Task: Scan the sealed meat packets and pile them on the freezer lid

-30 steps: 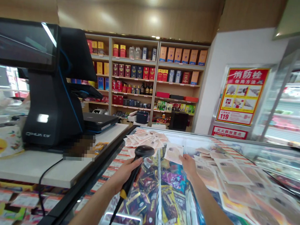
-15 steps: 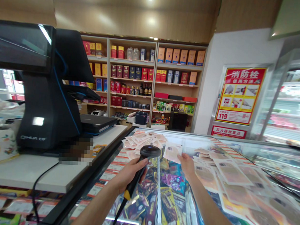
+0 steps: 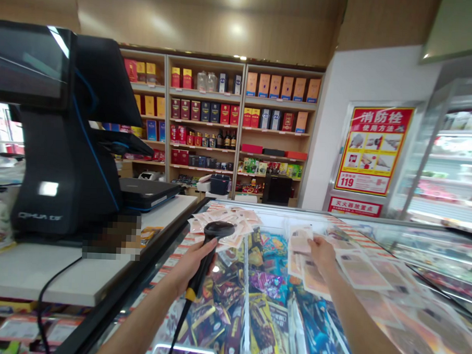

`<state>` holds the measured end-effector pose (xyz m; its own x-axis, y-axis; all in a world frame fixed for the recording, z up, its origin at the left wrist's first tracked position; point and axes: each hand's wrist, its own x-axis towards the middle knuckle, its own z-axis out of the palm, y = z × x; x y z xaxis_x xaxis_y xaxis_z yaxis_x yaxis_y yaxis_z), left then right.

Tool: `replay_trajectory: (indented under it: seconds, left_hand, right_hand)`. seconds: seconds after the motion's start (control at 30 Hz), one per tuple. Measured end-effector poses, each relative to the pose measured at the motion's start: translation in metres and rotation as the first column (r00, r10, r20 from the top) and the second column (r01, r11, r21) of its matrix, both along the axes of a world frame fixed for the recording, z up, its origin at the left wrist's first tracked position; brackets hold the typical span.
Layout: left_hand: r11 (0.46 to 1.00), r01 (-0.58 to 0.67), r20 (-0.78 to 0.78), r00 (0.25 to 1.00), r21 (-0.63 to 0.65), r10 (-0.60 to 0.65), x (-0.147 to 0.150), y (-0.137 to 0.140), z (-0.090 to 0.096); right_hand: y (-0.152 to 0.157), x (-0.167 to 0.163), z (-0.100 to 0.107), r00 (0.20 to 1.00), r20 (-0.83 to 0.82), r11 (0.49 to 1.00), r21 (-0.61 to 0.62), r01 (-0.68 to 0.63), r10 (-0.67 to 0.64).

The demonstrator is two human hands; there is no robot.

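Note:
In the head view, my left hand (image 3: 195, 258) is wrapped round the handle of a black barcode scanner (image 3: 219, 229), its cable hanging down towards me. My right hand (image 3: 322, 254) pinches the edge of a flat, clear-wrapped packet (image 3: 301, 236) at the near left part of a spread of similar packets (image 3: 367, 269). Whether the held packet rests on those below it, I cannot tell. Another pile of the packets (image 3: 244, 219) lies beyond the scanner head. Both groups are on the glass top of a chest freezer (image 3: 275, 212), with colourful wrapped ice creams (image 3: 270, 285) showing through.
On the left, a black point-of-sale terminal (image 3: 67, 175) stands on a white counter (image 3: 78, 279); a black cable hangs over its edge. Shelves (image 3: 204, 96) of boxes and bottles line the back wall. A red fire-hydrant poster (image 3: 373, 151) hangs at right, near a glass-fronted display (image 3: 455, 165).
My right hand has carried the packet rightward, from over the freezer's middle to the spread on the right. The scanner in my left hand has shifted slightly left, and the view has turned a little.

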<state>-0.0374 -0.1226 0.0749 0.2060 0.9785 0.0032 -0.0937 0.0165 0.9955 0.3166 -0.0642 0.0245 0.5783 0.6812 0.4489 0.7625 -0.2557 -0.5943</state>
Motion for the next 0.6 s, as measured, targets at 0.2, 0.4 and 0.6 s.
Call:
replay_trajectory:
  seconds: [0.2, 0.4, 0.6]
  left_hand:
    - [0.999, -0.017, 0.012, 1.0, -0.032, 0.018, -0.004, -0.002, 0.002]
    - [0.993, -0.109, 0.032, 0.993, -0.044, 0.11, -0.014, -0.003, 0.004]
    - [0.991, -0.109, 0.054, 0.992, -0.075, 0.113, -0.022, 0.0, 0.001]
  right_hand:
    - [-0.008, 0.021, 0.001, 0.99, 0.121, 0.977, -0.192, 0.088, -0.065]
    - [-0.017, 0.02, 0.001, 0.964, 0.238, 0.942, -0.282, 0.183, -0.116]
    - [-0.011, -0.008, 0.008, 0.954, 0.288, 0.968, -0.202, 0.151, -0.089]
